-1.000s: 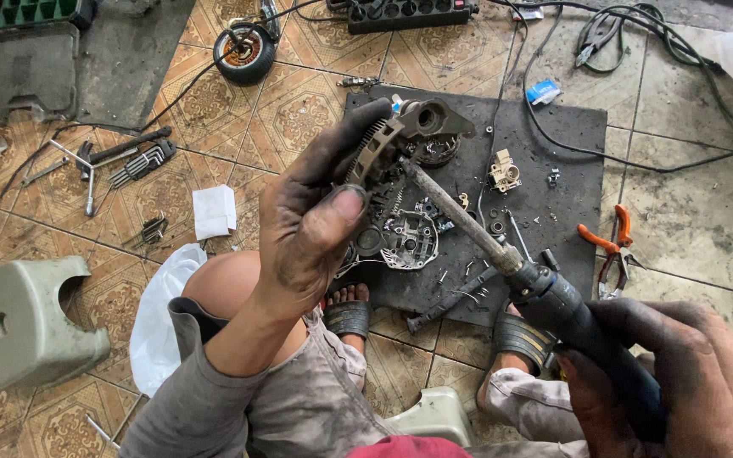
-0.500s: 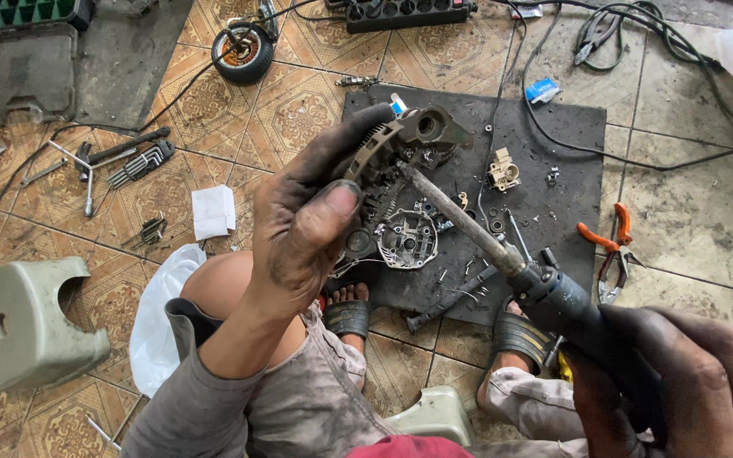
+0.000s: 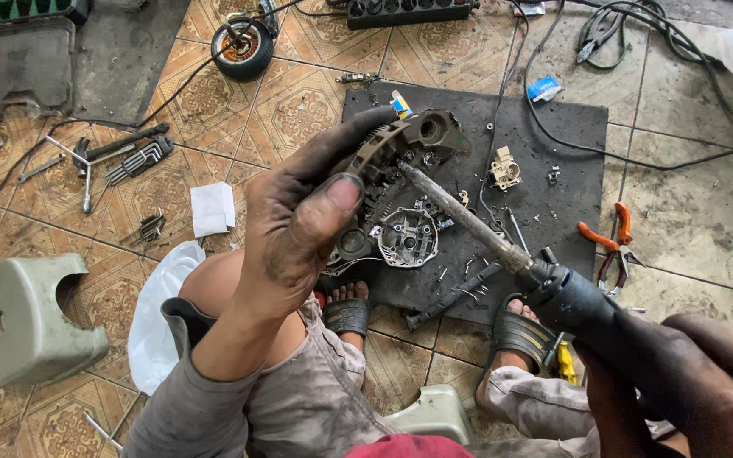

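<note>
The left hand (image 3: 299,229) clamps its fingers (image 3: 332,199) around a curved, dark metal part (image 3: 400,144), lifting it above the black mat (image 3: 570,153) so the soldering iron (image 3: 502,246), gripped tight in the right hand (image 3: 689,382), can touch its tip there.

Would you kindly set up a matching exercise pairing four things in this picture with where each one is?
Things:
1. curved metal part
2. soldering iron
3. orange-handled pliers
4. grey plastic stool

Places:
A. on the tiles just right of the dark mat
B. held in the left hand
C. on the floor at far left
D. gripped by the right hand, tip against the held part

Pairs: 1-B, 2-D, 3-A, 4-C
</note>
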